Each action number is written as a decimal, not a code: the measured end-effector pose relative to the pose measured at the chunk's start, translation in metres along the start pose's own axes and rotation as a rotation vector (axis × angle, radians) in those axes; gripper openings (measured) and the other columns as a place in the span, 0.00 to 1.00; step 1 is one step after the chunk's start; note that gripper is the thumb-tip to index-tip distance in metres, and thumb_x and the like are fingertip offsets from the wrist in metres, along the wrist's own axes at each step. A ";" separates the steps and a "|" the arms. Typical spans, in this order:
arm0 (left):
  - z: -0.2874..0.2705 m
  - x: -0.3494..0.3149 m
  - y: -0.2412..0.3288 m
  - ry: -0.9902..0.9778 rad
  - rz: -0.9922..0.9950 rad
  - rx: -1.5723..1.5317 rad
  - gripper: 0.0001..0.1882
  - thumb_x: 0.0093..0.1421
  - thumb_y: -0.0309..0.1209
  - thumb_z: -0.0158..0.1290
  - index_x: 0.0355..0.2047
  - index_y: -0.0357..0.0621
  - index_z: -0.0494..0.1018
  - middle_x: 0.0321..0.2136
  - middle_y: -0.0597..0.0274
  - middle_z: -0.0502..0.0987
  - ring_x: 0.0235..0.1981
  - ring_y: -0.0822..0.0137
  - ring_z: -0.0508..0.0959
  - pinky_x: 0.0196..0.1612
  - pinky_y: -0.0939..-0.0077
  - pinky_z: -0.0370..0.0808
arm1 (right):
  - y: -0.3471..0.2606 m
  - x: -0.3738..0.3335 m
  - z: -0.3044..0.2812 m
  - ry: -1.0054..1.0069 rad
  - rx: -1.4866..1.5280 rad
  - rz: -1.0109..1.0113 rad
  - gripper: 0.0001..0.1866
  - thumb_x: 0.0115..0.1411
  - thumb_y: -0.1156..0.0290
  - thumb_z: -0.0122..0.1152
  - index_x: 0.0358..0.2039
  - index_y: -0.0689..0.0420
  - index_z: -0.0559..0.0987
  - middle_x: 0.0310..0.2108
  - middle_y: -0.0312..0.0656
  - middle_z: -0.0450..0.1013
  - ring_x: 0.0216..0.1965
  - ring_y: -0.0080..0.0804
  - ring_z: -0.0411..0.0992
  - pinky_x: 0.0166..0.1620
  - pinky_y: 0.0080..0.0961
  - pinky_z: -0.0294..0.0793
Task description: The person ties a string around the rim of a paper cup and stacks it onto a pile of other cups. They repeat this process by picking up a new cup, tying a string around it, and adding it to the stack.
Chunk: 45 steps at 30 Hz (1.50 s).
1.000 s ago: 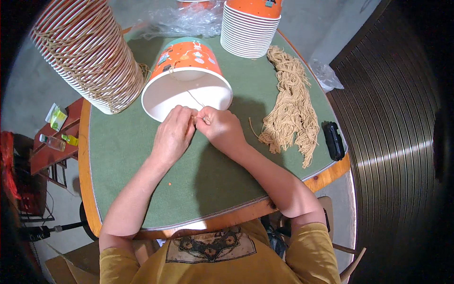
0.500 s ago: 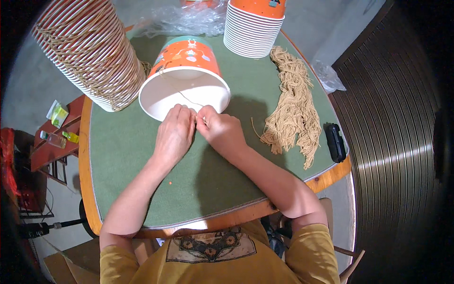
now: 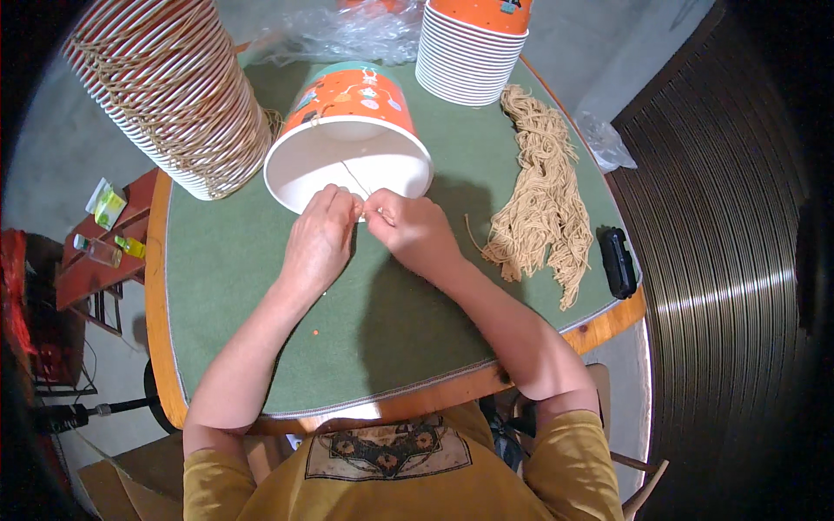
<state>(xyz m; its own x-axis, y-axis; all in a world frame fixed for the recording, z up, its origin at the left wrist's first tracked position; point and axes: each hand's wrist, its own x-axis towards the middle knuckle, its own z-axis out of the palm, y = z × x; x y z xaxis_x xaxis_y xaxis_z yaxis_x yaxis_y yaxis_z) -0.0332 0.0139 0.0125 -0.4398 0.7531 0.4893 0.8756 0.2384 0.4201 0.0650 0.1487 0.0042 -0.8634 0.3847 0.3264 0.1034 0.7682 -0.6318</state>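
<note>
An orange paper tub [image 3: 356,95] lies on its side, its white open mouth facing me. A thin tan cord [image 3: 354,176] runs across the mouth down to my fingertips. My left hand [image 3: 321,230] is closed in a pinch at the lower rim, its fingertips on the cord. Beside it, almost touching, my right hand [image 3: 413,227] is also closed, pinching the cord with thumb and forefinger. What lies between the fingertips is largely hidden by the fingers.
On the left leans a tall stack of tubs [image 3: 174,95] draped with tan cords. Another tub stack [image 3: 469,56] stands at the back right, near a bundle of cut cords [image 3: 543,200]. A black case [image 3: 618,263] sits by the right edge; clear plastic wrap [image 3: 339,36] lies behind.
The tub and both hands have shifted slightly. The cord across the mouth now looks shorter and straighter, and the fingertips have drawn slightly apart.
</note>
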 end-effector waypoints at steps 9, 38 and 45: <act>-0.001 0.000 -0.002 -0.014 -0.126 -0.207 0.05 0.58 0.22 0.51 0.34 0.37 0.67 0.31 0.50 0.70 0.36 0.48 0.74 0.39 0.57 0.71 | -0.007 0.005 -0.014 -0.159 0.166 0.148 0.13 0.59 0.58 0.53 0.35 0.51 0.80 0.28 0.49 0.77 0.31 0.52 0.76 0.35 0.45 0.73; -0.004 -0.002 0.004 -0.064 -0.060 -0.075 0.08 0.54 0.20 0.53 0.32 0.36 0.65 0.32 0.51 0.67 0.34 0.49 0.72 0.38 0.56 0.71 | 0.001 0.005 -0.009 -0.174 0.299 0.196 0.13 0.60 0.61 0.56 0.37 0.57 0.80 0.20 0.41 0.73 0.23 0.26 0.70 0.32 0.26 0.69; 0.000 -0.002 0.000 -0.014 -0.015 -0.084 0.09 0.52 0.18 0.52 0.32 0.35 0.65 0.34 0.50 0.66 0.37 0.49 0.71 0.40 0.56 0.71 | -0.005 0.005 -0.012 -0.146 0.251 0.200 0.12 0.61 0.62 0.54 0.36 0.57 0.78 0.21 0.44 0.73 0.23 0.32 0.72 0.31 0.30 0.69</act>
<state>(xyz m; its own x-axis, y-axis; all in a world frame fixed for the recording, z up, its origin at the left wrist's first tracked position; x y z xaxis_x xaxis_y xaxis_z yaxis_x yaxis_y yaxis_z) -0.0322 0.0122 0.0115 -0.4495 0.7582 0.4723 0.8489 0.1979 0.4901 0.0662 0.1528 0.0170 -0.9017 0.4236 0.0864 0.1685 0.5283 -0.8322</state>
